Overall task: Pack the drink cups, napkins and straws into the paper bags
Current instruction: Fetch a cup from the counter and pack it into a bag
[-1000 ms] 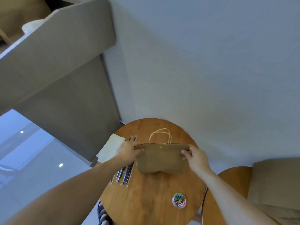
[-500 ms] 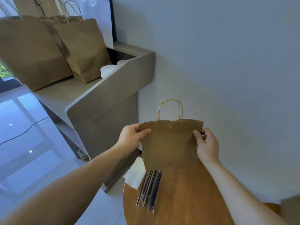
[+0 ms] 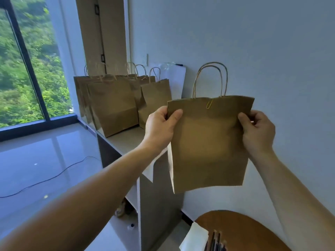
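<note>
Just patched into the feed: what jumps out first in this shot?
A flat brown paper bag, clipped shut at its top edge by a yellow paperclip, is held up mid-frame by the left hand and right hand. Behind it at left, a row of standing paper bags lines the grey shelf.

Both forearms bare, no sleeves, rings or watch visible.
</note>
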